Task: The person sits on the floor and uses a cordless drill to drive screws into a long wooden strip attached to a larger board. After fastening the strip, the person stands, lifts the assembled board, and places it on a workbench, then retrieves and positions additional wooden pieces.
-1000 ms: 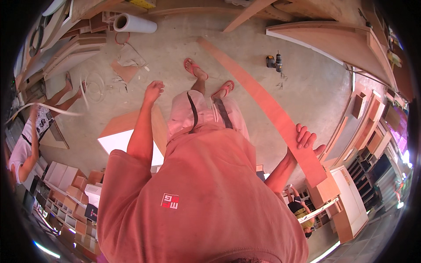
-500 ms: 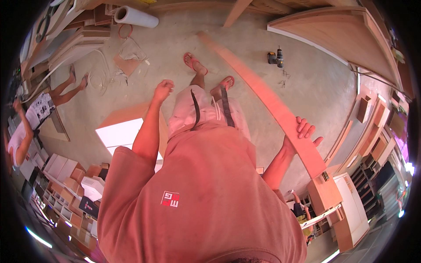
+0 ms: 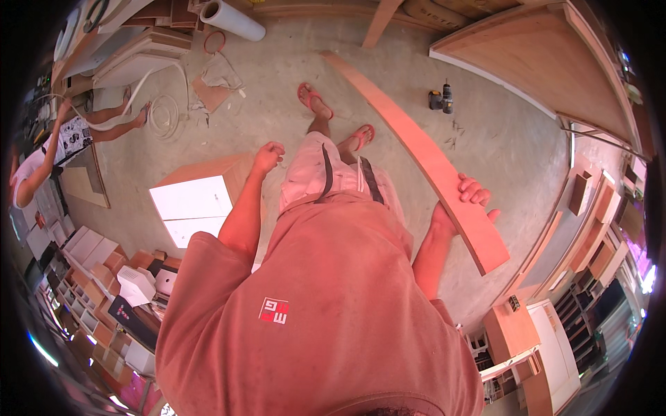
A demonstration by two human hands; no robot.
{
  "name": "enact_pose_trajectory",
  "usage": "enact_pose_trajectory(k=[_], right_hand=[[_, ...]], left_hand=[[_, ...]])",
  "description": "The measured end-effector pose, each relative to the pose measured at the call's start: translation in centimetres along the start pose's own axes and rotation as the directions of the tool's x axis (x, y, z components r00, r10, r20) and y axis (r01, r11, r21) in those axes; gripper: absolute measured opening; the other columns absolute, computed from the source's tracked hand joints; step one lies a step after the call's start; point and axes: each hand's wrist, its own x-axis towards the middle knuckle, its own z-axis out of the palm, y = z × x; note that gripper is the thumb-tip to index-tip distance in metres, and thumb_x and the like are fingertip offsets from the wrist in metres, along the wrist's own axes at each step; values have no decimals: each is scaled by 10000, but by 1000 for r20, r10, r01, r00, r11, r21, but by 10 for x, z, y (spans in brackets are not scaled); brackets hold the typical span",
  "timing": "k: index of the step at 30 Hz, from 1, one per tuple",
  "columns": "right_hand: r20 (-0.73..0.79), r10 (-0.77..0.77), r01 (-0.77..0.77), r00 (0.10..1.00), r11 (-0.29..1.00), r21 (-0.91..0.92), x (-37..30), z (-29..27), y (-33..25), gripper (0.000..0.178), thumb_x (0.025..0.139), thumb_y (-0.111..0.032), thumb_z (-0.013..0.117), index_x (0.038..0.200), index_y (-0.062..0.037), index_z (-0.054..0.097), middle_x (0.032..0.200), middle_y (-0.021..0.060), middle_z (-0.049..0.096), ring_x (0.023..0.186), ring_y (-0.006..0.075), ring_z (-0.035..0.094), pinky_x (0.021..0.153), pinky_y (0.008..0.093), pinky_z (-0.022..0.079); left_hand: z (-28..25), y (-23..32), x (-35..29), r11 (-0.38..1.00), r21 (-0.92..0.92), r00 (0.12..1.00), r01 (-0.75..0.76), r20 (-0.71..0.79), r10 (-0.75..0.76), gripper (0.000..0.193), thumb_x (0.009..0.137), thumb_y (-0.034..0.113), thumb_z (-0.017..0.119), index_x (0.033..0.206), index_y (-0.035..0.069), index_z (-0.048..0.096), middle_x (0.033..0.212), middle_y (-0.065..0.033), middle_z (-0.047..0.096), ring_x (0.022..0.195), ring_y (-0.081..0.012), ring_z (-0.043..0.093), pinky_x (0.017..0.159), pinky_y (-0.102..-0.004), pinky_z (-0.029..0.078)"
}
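Note:
My right hand (image 3: 473,194) grips a long, narrow wooden board (image 3: 414,144) near its close end, with fingers wrapped over the edge. The board slants away across the floor, its far tip beyond my sandalled feet; whether that tip rests on the floor I cannot tell. On the other side, my left hand (image 3: 268,157) hangs in the air with loosely bent fingers and nothing in it. Below and left of that hand is a wooden cabinet (image 3: 191,201) with white fronts.
A cordless drill (image 3: 442,98) stands on the floor right of the board. Far right leans a large wooden panel (image 3: 534,59). Coiled tubing (image 3: 165,116) and a white roll (image 3: 232,21) lie at left. Another person (image 3: 52,152) works at the far left. A brown cabinet (image 3: 510,326) stands at lower right.
The board's near end has shifted slightly left and up in view, still in my right hand. My left hand has lowered a little. At far left, the other person's raised arm has moved.

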Motion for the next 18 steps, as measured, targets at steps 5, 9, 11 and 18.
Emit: enact_pose_trajectory(k=[5,9,11,18], right_hand=[[56,-89,101,994,962,-255,-21,44,30,698,1055,-652,196,807,-79,508,766,108,560,844,283,547,1047,521,415],[234,-15,68,972,973,-221,-33,81,64,762,1061,-660,136,817,-49,521,806,124,566,855,274,552,1016,528,422],[336,-17,91,942,974,-207,-39,97,78,787,1063,-659,117,820,-36,531,827,127,567,855,269,551,997,519,426],[486,29,-21,873,1000,-22,-27,94,104,783,1055,-689,115,843,-51,518,926,113,567,880,234,538,964,447,445]], left_hand=[[13,-7,1,997,44,998,-70,9,70,209,912,138,621,1079,36,692,997,-81,729,797,-182,697,671,-310,536],[11,16,-4,988,82,992,-130,9,129,214,926,155,611,1082,33,692,1001,-84,731,802,-182,699,689,-314,537],[11,22,-10,986,73,988,-150,-13,151,223,930,168,610,1092,36,690,1002,-82,732,802,-177,699,691,-311,532],[8,16,-27,989,52,986,-136,-87,140,249,924,203,626,1110,50,690,1007,-67,737,796,-164,699,670,-297,518]])
